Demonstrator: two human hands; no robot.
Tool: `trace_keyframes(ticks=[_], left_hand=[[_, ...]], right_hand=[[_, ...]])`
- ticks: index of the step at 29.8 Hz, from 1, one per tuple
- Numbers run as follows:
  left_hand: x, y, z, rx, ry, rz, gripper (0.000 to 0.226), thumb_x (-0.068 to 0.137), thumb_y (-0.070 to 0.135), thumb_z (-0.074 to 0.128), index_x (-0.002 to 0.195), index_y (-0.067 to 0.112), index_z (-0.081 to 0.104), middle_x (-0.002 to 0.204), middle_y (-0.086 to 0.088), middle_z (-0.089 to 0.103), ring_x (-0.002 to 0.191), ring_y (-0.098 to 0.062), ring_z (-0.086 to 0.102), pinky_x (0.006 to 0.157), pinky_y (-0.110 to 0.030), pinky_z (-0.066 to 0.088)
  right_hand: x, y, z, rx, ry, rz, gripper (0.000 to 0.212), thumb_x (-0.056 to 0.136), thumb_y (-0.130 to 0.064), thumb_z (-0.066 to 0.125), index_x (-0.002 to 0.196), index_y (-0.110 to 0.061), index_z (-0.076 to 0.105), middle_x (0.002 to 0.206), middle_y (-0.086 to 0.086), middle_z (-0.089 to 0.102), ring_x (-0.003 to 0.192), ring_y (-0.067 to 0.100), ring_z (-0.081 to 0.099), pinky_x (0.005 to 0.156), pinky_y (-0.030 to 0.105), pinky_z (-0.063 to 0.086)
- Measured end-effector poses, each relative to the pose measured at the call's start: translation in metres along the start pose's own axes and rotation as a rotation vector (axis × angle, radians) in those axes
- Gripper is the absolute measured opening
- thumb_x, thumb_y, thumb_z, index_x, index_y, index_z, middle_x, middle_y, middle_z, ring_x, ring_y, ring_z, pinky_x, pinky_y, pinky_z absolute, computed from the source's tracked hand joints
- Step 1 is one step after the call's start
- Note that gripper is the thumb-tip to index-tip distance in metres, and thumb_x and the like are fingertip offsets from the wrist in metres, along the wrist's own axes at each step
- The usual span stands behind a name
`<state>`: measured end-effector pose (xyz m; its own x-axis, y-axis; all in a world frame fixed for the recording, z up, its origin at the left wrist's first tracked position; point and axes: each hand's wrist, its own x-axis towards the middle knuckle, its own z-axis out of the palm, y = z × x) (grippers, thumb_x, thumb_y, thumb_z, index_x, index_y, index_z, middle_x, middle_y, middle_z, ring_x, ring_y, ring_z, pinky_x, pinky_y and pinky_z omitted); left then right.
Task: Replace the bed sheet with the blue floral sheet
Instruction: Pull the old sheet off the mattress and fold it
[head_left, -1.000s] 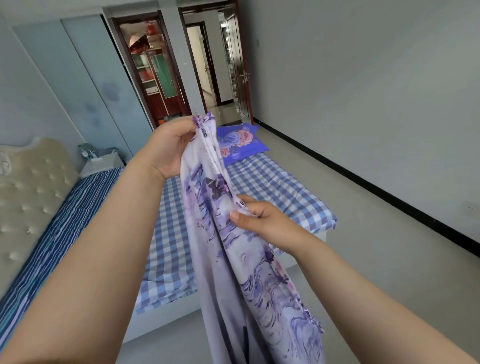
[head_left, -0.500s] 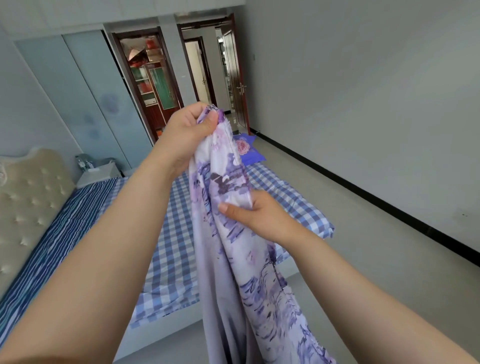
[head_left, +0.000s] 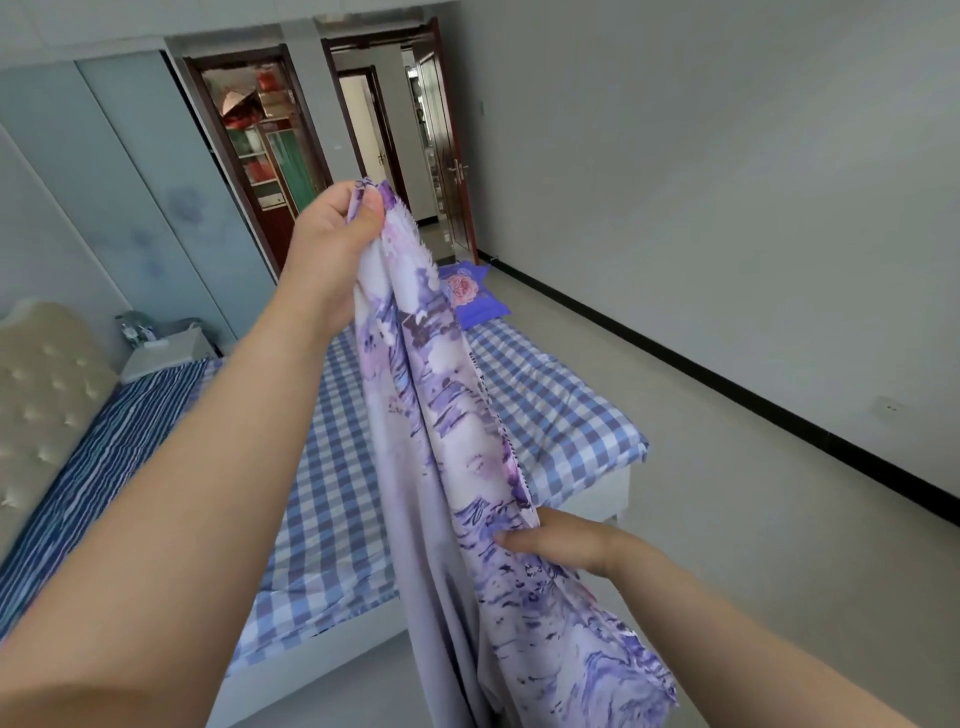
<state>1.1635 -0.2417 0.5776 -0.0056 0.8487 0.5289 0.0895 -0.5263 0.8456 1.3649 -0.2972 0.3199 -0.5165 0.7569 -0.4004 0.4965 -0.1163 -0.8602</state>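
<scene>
Two hands on blue floral sheet (head_left: 431, 415), head view. Left hand (head_left: 332, 249) raised, fingers and thumb pinching sheet's top edge. Right hand (head_left: 566, 545) lower, gripping same edge further down. Sheet hangs bunched between hands, remainder draping toward floor (head_left: 727, 519). Behind: bed (head_left: 322, 493) covered by blue-white checked sheet (head_left: 550, 410); floral pillow (head_left: 472, 296) at far corner.

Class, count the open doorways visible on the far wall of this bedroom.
2: a left doorway showing shelves, beside the wardrobe, and a right doorway with its dark wooden door swung open. Others may lie outside view.
</scene>
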Motion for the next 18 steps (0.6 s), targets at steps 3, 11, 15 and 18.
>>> trace_keyframes(ticks=[3, 11, 15, 18], left_hand=[[-0.001, 0.001, -0.001, -0.090, -0.094, -0.039, 0.034, 0.099, 0.015, 0.047, 0.069, 0.021, 0.061, 0.064, 0.007, 0.061, 0.060, -0.007, 0.056, 0.063, -0.024, 0.049], [0.000, -0.021, -0.037, 0.142, 0.052, -0.009, 0.032, 0.097, 0.019, 0.052, 0.068, 0.028, 0.063, 0.065, 0.010, 0.060, 0.061, -0.006, 0.053, 0.058, -0.022, 0.045], [-0.001, -0.041, -0.055, 0.131, 0.240, 0.004, 0.024, 0.098, 0.016, 0.050, 0.076, 0.024, 0.055, 0.070, 0.006, 0.055, 0.061, -0.005, 0.049, 0.058, -0.020, 0.043], [0.002, -0.041, -0.061, 0.064, 0.282, 0.024, 0.021, 0.098, 0.016, 0.050, 0.078, 0.022, 0.053, 0.070, 0.008, 0.055, 0.063, -0.005, 0.049, 0.061, -0.022, 0.042]], right_hand=[[-0.002, 0.000, 0.010, 0.198, 0.009, 0.016, 0.068, 0.077, -0.070, 0.057, 0.133, -0.034, 0.041, 0.135, -0.018, 0.045, 0.121, 0.007, 0.048, 0.109, 0.030, 0.034], [0.002, -0.004, -0.019, 0.108, 0.744, -0.192, 0.033, 0.097, -0.013, 0.046, 0.129, -0.008, 0.053, 0.128, -0.001, 0.047, 0.117, 0.014, 0.047, 0.089, 0.014, 0.029], [0.009, -0.001, -0.047, -0.302, 1.024, -0.215, 0.020, 0.094, -0.007, 0.051, 0.093, 0.005, 0.067, 0.127, 0.010, 0.054, 0.100, 0.028, 0.059, 0.072, 0.021, 0.035], [0.016, 0.001, -0.039, -0.491, 1.007, -0.213, 0.015, 0.089, -0.009, 0.055, 0.086, 0.000, 0.067, 0.094, 0.007, 0.051, 0.082, 0.032, 0.056, 0.060, 0.028, 0.035]])
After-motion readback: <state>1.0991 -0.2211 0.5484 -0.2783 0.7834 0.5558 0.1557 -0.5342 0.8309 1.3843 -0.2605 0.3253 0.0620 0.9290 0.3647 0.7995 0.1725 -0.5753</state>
